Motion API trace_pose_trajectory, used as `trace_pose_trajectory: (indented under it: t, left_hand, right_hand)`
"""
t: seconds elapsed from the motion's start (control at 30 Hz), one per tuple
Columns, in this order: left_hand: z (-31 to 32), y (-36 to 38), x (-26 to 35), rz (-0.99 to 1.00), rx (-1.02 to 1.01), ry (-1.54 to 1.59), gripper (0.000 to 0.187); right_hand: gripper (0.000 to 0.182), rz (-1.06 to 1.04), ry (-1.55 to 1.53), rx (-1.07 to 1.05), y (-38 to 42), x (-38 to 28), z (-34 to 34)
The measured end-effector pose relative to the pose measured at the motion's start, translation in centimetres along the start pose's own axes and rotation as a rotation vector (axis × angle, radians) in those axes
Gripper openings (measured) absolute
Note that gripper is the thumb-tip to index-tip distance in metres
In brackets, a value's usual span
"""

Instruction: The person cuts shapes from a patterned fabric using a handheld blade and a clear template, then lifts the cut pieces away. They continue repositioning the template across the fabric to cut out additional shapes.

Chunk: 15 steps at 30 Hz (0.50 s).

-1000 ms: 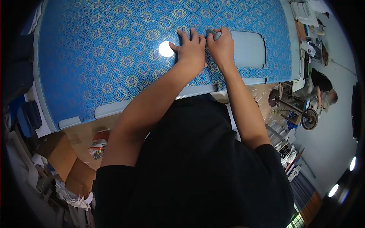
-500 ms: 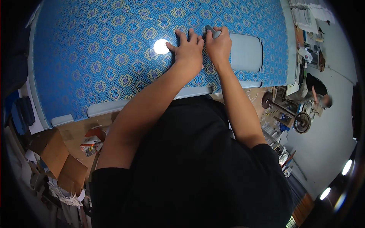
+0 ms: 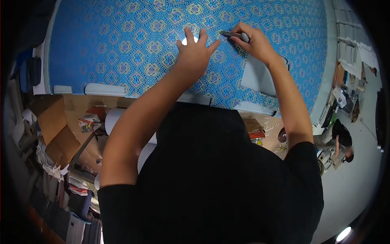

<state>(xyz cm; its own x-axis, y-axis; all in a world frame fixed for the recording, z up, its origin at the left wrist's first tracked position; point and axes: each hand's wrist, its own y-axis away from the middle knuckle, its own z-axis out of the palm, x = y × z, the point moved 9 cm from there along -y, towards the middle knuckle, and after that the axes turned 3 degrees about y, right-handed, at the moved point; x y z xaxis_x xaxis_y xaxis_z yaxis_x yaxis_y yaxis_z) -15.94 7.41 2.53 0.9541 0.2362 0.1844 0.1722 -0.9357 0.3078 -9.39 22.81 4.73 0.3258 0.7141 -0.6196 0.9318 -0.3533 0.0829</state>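
My left hand [image 3: 194, 55] lies with spread fingers on a blue cloth with a yellow and purple geometric pattern [image 3: 138, 61]. A bright round glare [image 3: 189, 41] shows under its fingers. My right hand [image 3: 256, 42] grips a slim hand tool with a rounded grey end [image 3: 245, 37]; its narrow tip points left, close to the cloth. I cannot make out the tool's exact kind. Just below that hand is a dark patterned strip [image 3: 239, 48]. A flat pale grey panel [image 3: 256, 77] lies on the cloth beside my right forearm, which hides part of it.
Pale grey rails [image 3: 254, 107] run along the table's near edge. An open cardboard box [image 3: 57, 126] stands low on the left. Stacks of pale material [image 3: 347, 30] sit at the right. Another person [image 3: 342, 136] works farther off at the right.
My right hand has moved right, and the tool now points left. My left hand's fingers have spread wider. The grey panel looks turned, and the whole view has shifted.
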Motion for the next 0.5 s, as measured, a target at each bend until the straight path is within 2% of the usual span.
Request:
trace_pose_trajectory:
  t: [0.03, 0.23, 0.33, 0.5]
  left_hand:
    - [-0.3, 0.0, 0.2, 0.008, 0.051, -0.015, 0.108]
    - [-0.4, -0.2, 0.2, -0.097, 0.055, -0.016, 0.116]
    - [-0.2, -0.3, 0.2, -0.143, 0.039, -0.009, 0.116]
    - [-0.1, -0.5, 0.0, -0.18, 0.011, 0.005, 0.115]
  right_hand:
    - [0.017, -0.063, 0.048, -0.158, -0.5, -0.4, 0.5]
    - [0.017, -0.397, 0.147, -0.367, -2.9, -1.1, 0.8]
    - [0.017, -0.52, 0.168, -0.376, -3.3, -2.2, 0.5]
    - [0.016, -0.609, 0.204, -0.445, -4.1, -3.3, 0.6]
